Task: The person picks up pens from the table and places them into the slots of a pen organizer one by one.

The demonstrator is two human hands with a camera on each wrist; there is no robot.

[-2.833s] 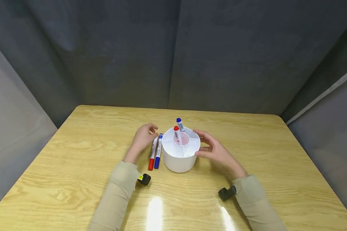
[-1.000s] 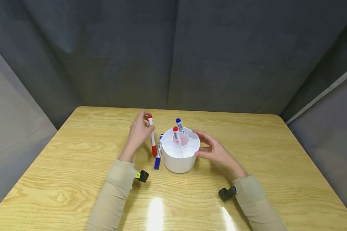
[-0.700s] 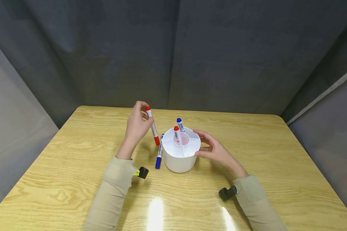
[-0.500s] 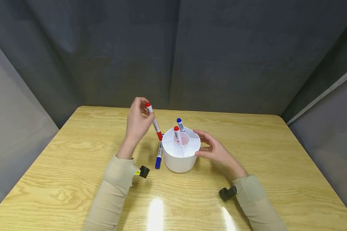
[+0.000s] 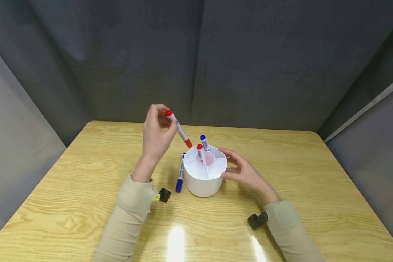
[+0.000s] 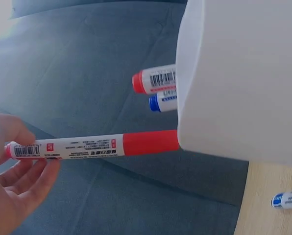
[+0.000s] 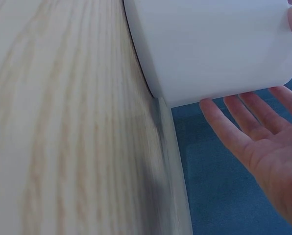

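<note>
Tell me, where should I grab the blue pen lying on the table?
Pinch the blue pen around its white middle, coming from above. It lies flat on the table, close beside the white holder, so its left side has more room for fingers.

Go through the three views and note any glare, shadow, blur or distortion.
Head view: two bright streaks of glare on the near table, soft shadow under the left hand, wide-angle bending at the edges. Left wrist view: sharp red marker, washed-out white holder. Right wrist view: wood grain smeared and soft, right hand fairly clear.
</note>
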